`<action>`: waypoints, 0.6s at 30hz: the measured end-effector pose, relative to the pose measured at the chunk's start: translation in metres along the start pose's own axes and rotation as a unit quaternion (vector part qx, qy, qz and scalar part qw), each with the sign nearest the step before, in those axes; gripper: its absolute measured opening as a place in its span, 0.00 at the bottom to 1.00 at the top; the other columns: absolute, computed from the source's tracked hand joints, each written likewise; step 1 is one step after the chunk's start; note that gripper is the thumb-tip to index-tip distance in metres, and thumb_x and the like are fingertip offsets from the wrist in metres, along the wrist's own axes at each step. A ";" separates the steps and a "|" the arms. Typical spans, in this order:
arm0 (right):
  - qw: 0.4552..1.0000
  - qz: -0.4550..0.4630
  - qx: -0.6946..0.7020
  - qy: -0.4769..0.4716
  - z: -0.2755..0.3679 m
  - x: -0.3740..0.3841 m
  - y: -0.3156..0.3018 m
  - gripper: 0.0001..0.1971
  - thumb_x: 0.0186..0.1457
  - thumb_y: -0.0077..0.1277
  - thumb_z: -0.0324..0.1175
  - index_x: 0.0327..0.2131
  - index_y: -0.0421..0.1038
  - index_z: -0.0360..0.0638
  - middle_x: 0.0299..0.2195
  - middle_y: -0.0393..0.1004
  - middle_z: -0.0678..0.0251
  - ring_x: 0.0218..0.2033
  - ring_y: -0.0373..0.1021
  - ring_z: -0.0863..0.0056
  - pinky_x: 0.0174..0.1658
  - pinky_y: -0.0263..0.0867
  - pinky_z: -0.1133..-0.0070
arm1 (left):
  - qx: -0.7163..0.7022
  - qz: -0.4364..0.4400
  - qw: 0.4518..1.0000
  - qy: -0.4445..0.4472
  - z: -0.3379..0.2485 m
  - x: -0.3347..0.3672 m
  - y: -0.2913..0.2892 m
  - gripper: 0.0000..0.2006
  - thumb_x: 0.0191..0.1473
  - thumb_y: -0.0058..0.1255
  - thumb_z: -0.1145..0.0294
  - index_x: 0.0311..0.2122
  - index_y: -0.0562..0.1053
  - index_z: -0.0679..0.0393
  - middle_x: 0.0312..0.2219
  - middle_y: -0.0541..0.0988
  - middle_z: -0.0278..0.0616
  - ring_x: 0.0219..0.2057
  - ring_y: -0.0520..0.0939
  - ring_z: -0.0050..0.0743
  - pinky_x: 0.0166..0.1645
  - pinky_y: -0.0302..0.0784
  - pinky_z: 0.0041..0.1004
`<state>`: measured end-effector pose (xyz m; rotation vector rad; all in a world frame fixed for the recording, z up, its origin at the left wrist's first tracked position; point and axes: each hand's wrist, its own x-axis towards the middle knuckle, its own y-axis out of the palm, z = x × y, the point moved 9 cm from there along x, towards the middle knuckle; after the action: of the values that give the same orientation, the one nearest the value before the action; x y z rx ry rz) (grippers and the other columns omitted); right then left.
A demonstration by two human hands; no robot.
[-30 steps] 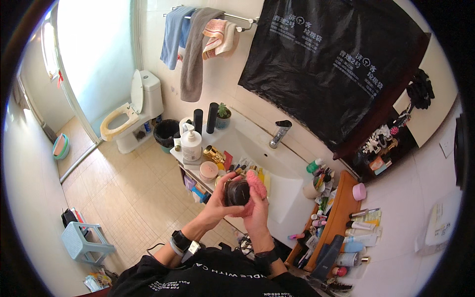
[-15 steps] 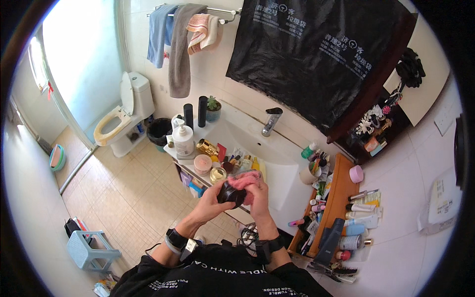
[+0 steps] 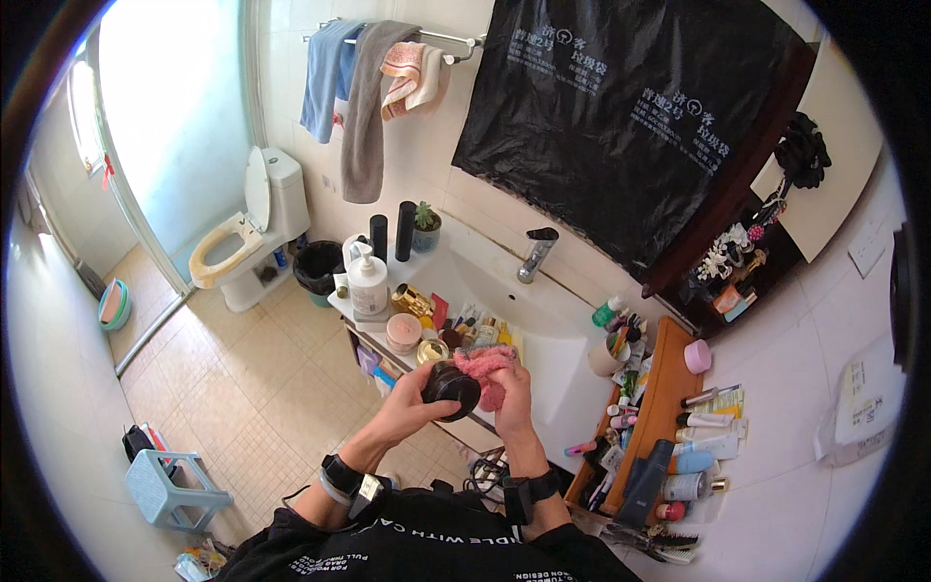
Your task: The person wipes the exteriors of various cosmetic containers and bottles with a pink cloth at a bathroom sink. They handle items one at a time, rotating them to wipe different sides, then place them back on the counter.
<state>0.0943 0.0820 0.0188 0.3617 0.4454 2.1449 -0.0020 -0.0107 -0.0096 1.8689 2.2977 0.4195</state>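
Note:
A round black jar (image 3: pixel 452 391) is gripped in my left hand (image 3: pixel 408 404), its flat face turned up toward me. My right hand (image 3: pixel 514 403) clutches a pink cloth (image 3: pixel 486 369), which bunches up against the jar's far right side. Both hands are over the front edge of the white washbasin (image 3: pixel 558 361). Just beyond them on the counter are a gold-lidded jar (image 3: pixel 432 351), a pink round jar (image 3: pixel 403 332) and a gold container (image 3: pixel 413 300). Small bottles and tubes lie crowded beside these. The fingertips under the cloth are hidden.
A white pump bottle (image 3: pixel 368 282), two black cylinders and a potted succulent (image 3: pixel 425 229) stand at the counter's left end. The chrome faucet (image 3: pixel 536 256) is behind the basin. On the right, a wooden organizer (image 3: pixel 648 417) is packed with cosmetics. A blue stool (image 3: pixel 177 487) stands lower left.
The black jar has tilted so that more of its round face shows. The pink cloth has slid off it toward the jar's side. The whole view has shifted slightly.

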 end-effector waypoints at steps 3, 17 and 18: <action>0.975 0.064 -0.191 -0.091 0.012 -0.007 0.021 0.08 0.43 0.44 0.23 0.24 0.75 0.43 0.33 0.74 0.65 0.40 0.65 0.72 0.49 0.58 0.72 | 0.063 0.023 0.998 0.017 -0.004 0.004 0.001 0.24 0.45 0.57 0.79 0.50 0.66 0.65 0.39 0.75 0.34 0.39 0.74 0.17 0.44 0.72 0.21; 0.883 0.089 -0.368 -0.279 0.039 -0.014 0.038 0.09 0.42 0.46 0.26 0.26 0.77 0.44 0.33 0.75 0.68 0.39 0.63 0.72 0.48 0.56 0.76 | 0.040 0.028 0.999 0.007 -0.010 0.009 0.010 0.22 0.47 0.57 0.77 0.49 0.67 0.63 0.35 0.75 0.34 0.31 0.75 0.14 0.31 0.75 0.18; 0.829 0.093 -0.444 -0.327 0.042 -0.019 0.046 0.09 0.41 0.46 0.26 0.26 0.77 0.46 0.33 0.75 0.68 0.39 0.63 0.72 0.48 0.55 0.75 | 0.077 0.048 0.996 0.023 -0.012 0.010 0.016 0.22 0.47 0.57 0.77 0.49 0.67 0.63 0.34 0.75 0.34 0.31 0.75 0.13 0.30 0.76 0.18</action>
<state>0.0893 0.0493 0.0748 0.5618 -0.9913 1.9899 0.0070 0.0005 0.0072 2.0692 2.3366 0.3071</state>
